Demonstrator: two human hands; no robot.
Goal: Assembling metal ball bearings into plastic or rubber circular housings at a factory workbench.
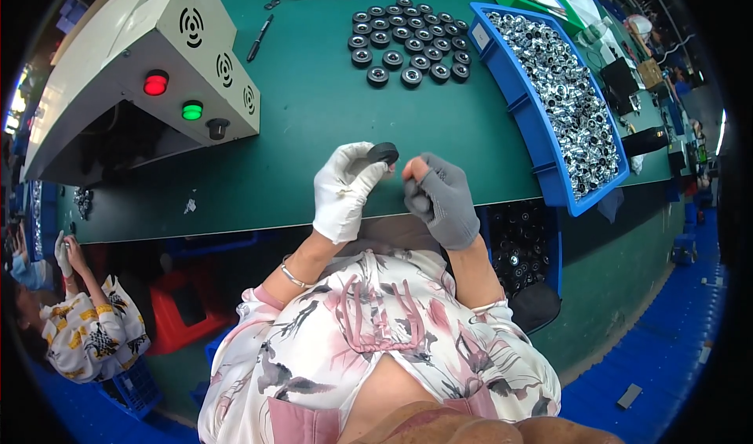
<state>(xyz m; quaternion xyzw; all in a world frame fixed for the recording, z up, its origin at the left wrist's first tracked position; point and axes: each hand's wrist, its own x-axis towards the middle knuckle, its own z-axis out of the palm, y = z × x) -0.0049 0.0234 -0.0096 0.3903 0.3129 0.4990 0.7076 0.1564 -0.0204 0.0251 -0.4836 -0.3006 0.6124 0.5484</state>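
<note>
In a white glove, my left hand [340, 193] pinches a small black wheel [383, 153] above the near part of the table. My right hand [444, 201] wears a grey glove with bare fingertips; it is closed just right of the wheel, with a narrow gap between them. Whatever it may hold is hidden by the curled fingers. Beyond both hands, several black wheels with silvery centres [411, 77] stand in rows on the green table [306, 91]. To the right, a blue bin [541, 169] is heaped with shiny silver metal parts [557, 91].
A beige machine [180, 44] with red and green lights fills the left side. A black pen [260, 38] lies beside it. Below the table's edge at right sits a box of black parts [518, 248]. A co-worker [86, 318] sits at far left near a red stool [180, 307].
</note>
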